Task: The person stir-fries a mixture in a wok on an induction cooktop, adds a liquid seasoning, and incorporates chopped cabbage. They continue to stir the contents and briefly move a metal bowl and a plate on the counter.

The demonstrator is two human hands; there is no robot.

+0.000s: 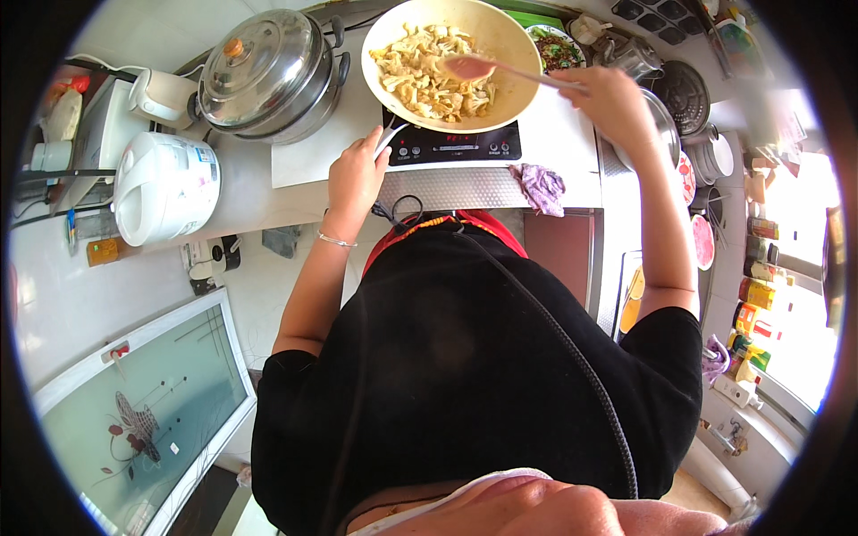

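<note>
A cream-coloured wok (516, 87) stands on a black induction cooktop (462, 149) whose display is lit. Pieces of cauliflower (429, 77) lie in the wok, mostly on its left side. My left hand (358, 171) is closed around the wok's handle (389, 139) at the near left. In my right hand (613, 100), at the wok's right, is the handle of a reddish-brown wooden spatula (469, 68). Its blade is over the cauliflower; whether it touches the food I cannot tell. Behind the wok's right rim sits a plate of chopped greens and other bits (555, 50).
A large lidded steel steamer pot (265, 74) stands left of the wok, with a white rice cooker (167, 187) nearer me. A purple cloth (539, 189) hangs over the counter's front edge. At the right are a metal kettle (630, 57) and stacked bowls (716, 161).
</note>
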